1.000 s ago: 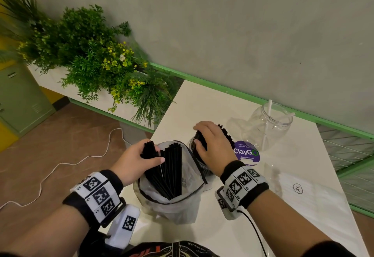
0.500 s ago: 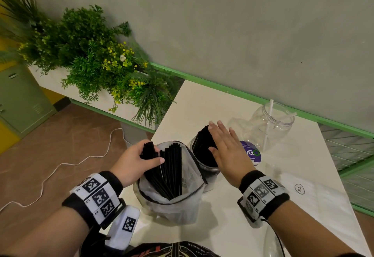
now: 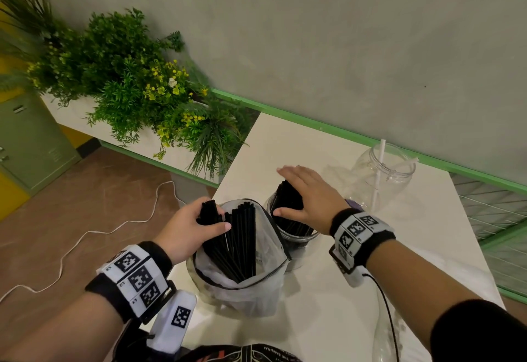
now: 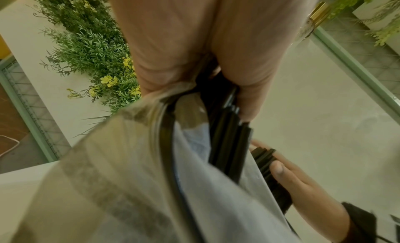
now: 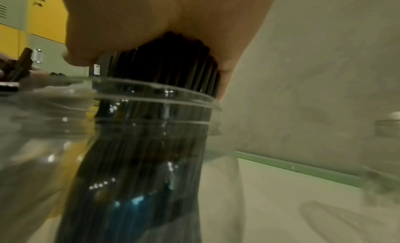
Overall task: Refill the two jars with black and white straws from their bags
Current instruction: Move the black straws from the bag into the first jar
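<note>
While your table carries everything, the clear bag of black straws stands nearest you, the near jar just beside it. Your left hand grips a bundle inside the bag; your right hand lies flat, fingers straight, on the jar's straws.

jars: 2 | straw bags: 1 | white straws: 1 | hands: 2

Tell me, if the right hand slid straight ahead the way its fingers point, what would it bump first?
Probably nothing close: past the right hand, resting on the black straws, bare table leads to the wall.
</note>
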A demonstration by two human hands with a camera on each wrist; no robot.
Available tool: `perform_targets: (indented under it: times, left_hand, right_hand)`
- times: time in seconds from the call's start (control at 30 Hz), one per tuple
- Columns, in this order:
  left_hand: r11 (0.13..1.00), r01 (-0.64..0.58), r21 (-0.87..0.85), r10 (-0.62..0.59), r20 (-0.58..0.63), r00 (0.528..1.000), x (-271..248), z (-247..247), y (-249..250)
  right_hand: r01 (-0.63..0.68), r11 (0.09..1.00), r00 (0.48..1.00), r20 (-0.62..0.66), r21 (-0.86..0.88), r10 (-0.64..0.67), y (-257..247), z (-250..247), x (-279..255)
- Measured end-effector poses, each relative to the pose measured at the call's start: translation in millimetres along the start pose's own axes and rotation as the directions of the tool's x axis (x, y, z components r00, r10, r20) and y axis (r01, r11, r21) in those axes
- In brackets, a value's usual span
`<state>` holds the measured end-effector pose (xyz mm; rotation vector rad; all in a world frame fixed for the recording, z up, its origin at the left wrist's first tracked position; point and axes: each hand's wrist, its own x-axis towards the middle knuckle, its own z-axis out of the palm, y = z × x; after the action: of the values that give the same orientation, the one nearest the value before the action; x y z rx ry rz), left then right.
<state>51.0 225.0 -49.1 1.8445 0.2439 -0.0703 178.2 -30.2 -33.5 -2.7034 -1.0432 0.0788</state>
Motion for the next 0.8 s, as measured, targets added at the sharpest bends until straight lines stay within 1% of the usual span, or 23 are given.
perform_targets:
  times: [0.03,0.13,0.3,0.33,0.4,0.47,0.5,0.53,0.6,0.63,0.7,0.8]
  left_hand:
    - [1.000,0.000,-0.001,0.000,0.003,1.000,-0.2,0.0,0.3]
    - [1.000,-0.001,0.000,0.001,0.007,1.000,0.2,-0.3,-0.4]
    - [1.000,-0.001,-0.013,0.001,0.001,1.000,-0.3,-0.7,-1.3]
    - [1.000,-0.003,-0.014,0.003,0.001,1.000,-0.5,-0.8,-1.2]
    - [1.000,-0.005,-0.013,0.005,0.002,1.000,-0.3,-0.8,-1.5]
    - [1.000,-0.009,-0.012,0.009,0.004,1.000,-0.4,-1.8,-2.1]
    - [1.000,-0.009,-0.018,0.009,0.007,1.000,-0.6,-2.7,-2.8]
    - [1.000,-0.011,-0.024,0.012,0.010,1.000,-0.8,-3.7,-3.4]
    - [1.000,-0.015,-0.027,0.016,0.011,1.000,-0.8,-5.2,-5.1]
    - [1.000,-0.014,-0.026,0.015,0.010,1.000,-0.8,-5.6,-5.2]
    - [0.999,-0.005,-0.034,0.005,0.010,1.000,-0.6,-5.0,-4.4]
    - [0.999,-0.006,-0.041,0.007,0.013,1.000,-0.6,-2.7,-2.5]
  right_hand:
    - [-0.013,1.000,1.000,0.011,0.015,0.013,-2.4,0.1,3.2]
    - [-0.039,0.999,0.999,-0.010,0.031,0.040,-3.5,-3.1,9.3]
    - [-0.025,1.000,1.000,-0.015,-0.006,0.025,0.6,-6.2,11.3]
    - [-0.018,1.000,0.999,-0.043,0.008,0.019,0.4,-5.3,10.7]
    - [-0.003,0.996,0.985,-0.169,0.089,0.018,-0.5,-1.9,7.3]
    - [0.001,0.982,0.943,-0.327,0.188,0.062,-1.3,2.4,3.3]
    - [-0.008,0.975,0.922,-0.377,0.221,0.093,-2.0,4.4,1.6]
    - [-0.023,0.972,0.906,-0.407,0.233,0.119,-2.7,5.7,0.7]
    - [-0.064,0.981,0.891,-0.433,0.182,0.138,-2.0,6.9,1.7]
    - [-0.083,0.987,0.896,-0.423,0.137,0.134,-1.3,5.9,2.8]
    - [-0.079,0.994,0.933,-0.347,0.069,0.099,-0.3,1.5,5.5]
    - [-0.007,1.000,0.989,-0.149,0.012,0.008,-3.9,-5.9,11.2]
